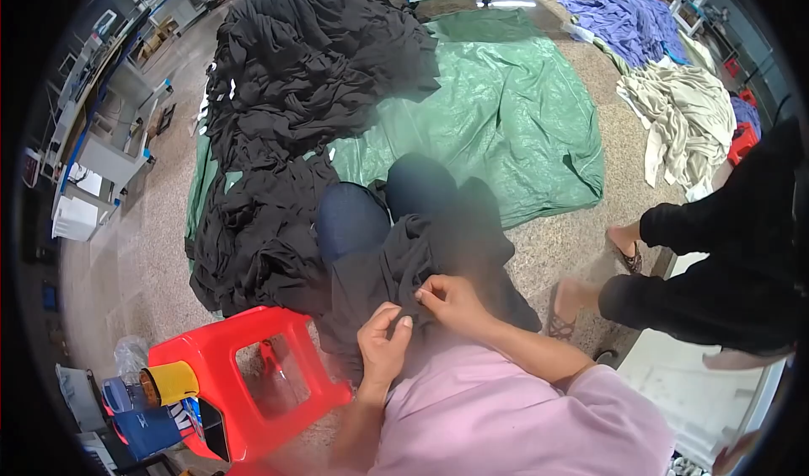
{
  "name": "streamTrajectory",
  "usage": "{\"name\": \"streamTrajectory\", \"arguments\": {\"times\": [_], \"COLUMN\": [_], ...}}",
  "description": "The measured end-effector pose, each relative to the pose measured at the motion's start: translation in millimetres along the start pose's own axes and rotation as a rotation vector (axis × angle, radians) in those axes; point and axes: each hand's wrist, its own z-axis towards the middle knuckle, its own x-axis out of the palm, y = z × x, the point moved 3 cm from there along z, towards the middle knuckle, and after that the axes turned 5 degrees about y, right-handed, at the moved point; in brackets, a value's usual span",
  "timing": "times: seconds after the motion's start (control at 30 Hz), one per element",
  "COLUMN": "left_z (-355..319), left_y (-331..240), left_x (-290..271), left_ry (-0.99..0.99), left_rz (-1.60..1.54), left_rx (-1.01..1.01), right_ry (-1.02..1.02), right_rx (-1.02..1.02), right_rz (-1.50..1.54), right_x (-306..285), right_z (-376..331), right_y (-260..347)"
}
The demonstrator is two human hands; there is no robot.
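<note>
A dark black cloth lies bunched across my lap, over my knees in blue trousers. My right hand pinches at a fold of it, thumb and forefinger pressed together at the fabric. Just left and nearer, my left hand is held up with curled fingers and a raised thumb, over the cloth's near edge. Whatever is between its fingers, if anything, is too small to make out. More black cloth spreads at my left knee and joins a large heap farther off.
A green tarp lies under the heap. On my left stands a red plastic stool with a yellow tape roll. At right another person's legs in black trousers stand close. Cream cloth and purple cloth lie beyond.
</note>
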Motion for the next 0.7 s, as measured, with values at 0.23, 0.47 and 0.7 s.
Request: {"name": "streamTrajectory", "arguments": {"times": [0.23, 0.47, 0.7], "left_z": [-6, -2, 0], "left_y": [16, 16, 14], "left_x": [-2, -6, -5], "left_ry": [-0.098, -0.100, -0.075], "left_rz": [-0.387, -0.198, -0.256], "left_rx": [-0.283, -0.206, -0.207], "right_ry": [-0.058, 0.101, 0.048], "right_rx": [-0.052, -0.104, -0.055], "right_rz": [0.146, 0.535, 0.139], "right_x": [3, -7, 7], "right_z": [-13, -15, -8], "right_y": [12, 25, 14]}}
